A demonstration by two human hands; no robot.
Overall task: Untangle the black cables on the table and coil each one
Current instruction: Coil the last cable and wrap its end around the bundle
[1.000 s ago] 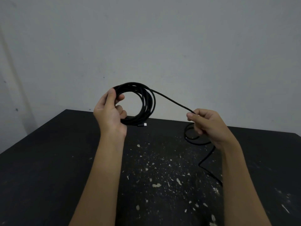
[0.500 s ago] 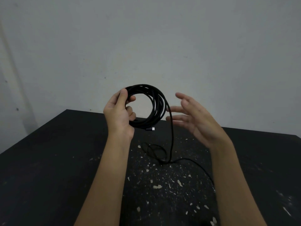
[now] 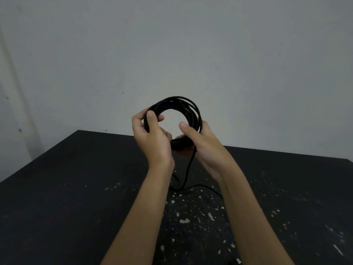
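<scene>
Head view: my left hand (image 3: 152, 138) grips the black cable coil (image 3: 177, 102) to bind its loops; my right hand (image 3: 206, 148) clasps its opposite side, tail (image 3: 188, 169) hanging below.

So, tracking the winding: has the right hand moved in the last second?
Yes. Measured against the speckled black table, the right hand has shifted left, onto the coiled black cable the left hand holds.
</scene>
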